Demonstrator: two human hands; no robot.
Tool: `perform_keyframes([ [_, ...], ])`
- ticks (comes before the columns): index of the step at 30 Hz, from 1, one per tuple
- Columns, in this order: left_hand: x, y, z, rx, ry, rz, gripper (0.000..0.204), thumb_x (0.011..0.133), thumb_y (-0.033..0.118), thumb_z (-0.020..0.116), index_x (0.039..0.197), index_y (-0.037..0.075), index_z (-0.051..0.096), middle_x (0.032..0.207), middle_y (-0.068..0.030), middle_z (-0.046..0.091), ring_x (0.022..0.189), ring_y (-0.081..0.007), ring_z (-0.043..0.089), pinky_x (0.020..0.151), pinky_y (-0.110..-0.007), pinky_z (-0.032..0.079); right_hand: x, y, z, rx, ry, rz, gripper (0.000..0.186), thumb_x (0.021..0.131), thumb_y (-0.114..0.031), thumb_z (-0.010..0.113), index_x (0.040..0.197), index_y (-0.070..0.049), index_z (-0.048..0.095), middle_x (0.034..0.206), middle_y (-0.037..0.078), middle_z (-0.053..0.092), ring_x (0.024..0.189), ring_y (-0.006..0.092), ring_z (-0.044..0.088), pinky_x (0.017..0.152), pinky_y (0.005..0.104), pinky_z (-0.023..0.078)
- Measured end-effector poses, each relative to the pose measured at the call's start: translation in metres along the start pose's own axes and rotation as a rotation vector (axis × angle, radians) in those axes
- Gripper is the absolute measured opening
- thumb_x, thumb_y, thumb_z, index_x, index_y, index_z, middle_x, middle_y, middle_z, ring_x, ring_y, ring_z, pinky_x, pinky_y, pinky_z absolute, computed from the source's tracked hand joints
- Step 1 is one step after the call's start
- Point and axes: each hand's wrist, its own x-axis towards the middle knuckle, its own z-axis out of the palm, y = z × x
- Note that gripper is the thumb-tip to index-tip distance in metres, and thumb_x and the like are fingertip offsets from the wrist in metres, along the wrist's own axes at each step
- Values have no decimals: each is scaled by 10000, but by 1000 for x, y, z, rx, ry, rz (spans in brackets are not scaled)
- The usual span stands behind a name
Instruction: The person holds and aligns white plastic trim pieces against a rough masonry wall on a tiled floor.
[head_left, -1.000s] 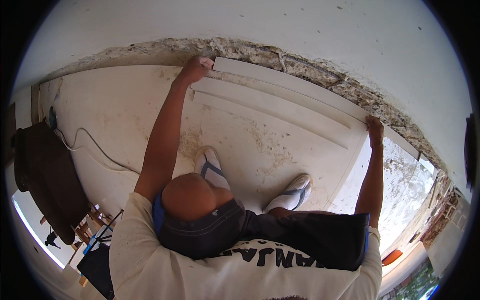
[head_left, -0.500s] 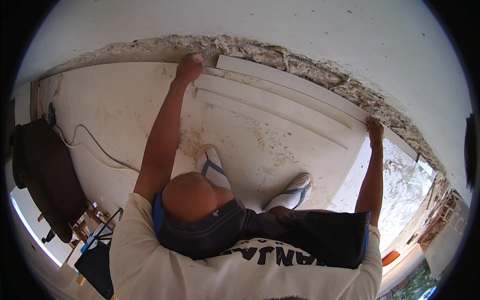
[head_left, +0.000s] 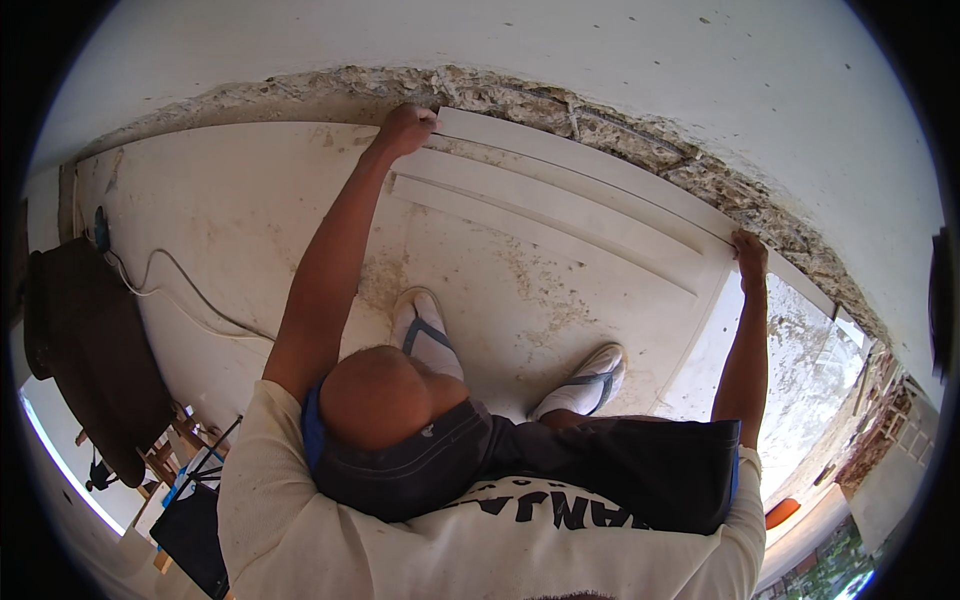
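A long white strip (head_left: 580, 165), like a cut tile skirting piece, lies along the foot of the wall against a rough, chipped channel. My left hand (head_left: 408, 130) is closed at the strip's left end, fingertips on its corner. Farther right, my right hand (head_left: 750, 260) is closed over the near edge of the strip's right part; its fingertips are partly hidden. Two more white strips (head_left: 540, 215) lie on the floor just on my side of it, roughly parallel.
Broken masonry (head_left: 690, 165) lines the wall's foot. My sandalled feet (head_left: 590, 385) stand on the dusty tile floor (head_left: 500, 310). At left are a dark brown piece of furniture (head_left: 85, 350) and a cable (head_left: 190, 310). An orange object (head_left: 782, 513) lies at the lower right.
My left hand has moved right, from the bare floor edge to the left end of the strip. My right hand has stayed in place.
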Motion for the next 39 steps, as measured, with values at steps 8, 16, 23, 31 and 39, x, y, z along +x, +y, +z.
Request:
perform_keyframes([
  [8,7,-5,-4,-109,-64,-77,299,811,249,653,981,6,694,830,-103,690,704,-148,611,657,-310,485,-1,1,1,5,37,-4,276,861,-201,637,1053,-5,666,710,-18,573,606,71,468,565,247,389],
  [16,6,-3,-4,-111,-50,-77,284,742,213,736,916,-7,691,817,-93,677,734,-146,609,677,-299,482,-1,2,0,29,12,-41,294,840,-229,644,1041,-17,671,730,-9,594,623,81,495,573,261,420],
  [23,14,-25,-2,-155,-58,-10,229,742,181,720,891,11,682,729,-63,646,620,-130,569,550,-294,459,2,-2,2,-10,-13,-34,255,832,-231,650,978,-25,682,703,-16,568,614,77,482,559,262,408],
  [31,15,-21,-1,-157,-120,-17,232,760,172,697,926,13,666,800,-61,659,711,-130,586,640,-289,467,-2,-5,1,62,16,16,236,843,-220,643,966,-22,679,704,-25,551,622,74,461,573,257,388],
  [39,14,-22,0,-155,-115,3,220,775,139,687,939,-5,659,795,-52,649,709,-121,579,645,-279,467,0,-5,0,66,20,6,276,828,-233,657,992,-11,682,732,-22,577,622,79,465,577,258,401],
])
